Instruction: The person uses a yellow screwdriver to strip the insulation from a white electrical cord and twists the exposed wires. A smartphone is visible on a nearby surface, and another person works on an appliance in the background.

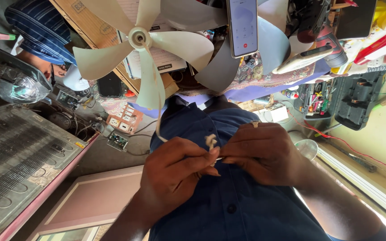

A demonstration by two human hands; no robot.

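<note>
Head view, frame centre: your left hand [175, 172] and right hand [262, 154] meet fingertip to fingertip, both pinched on a pale frayed cord [211, 142] against your blue shirt [228, 201]. The cord runs up to a cream fan blade [139, 40] at upper left. A phone [242, 27] hangs at top centre.

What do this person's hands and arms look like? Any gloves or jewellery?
No gloves: both hands are bare. The left hand wears a metal ring on one finger; the right hand has none showing. Both forearms are bare, with no sleeve visible. The shirt is dark blue, with buttons.
</note>
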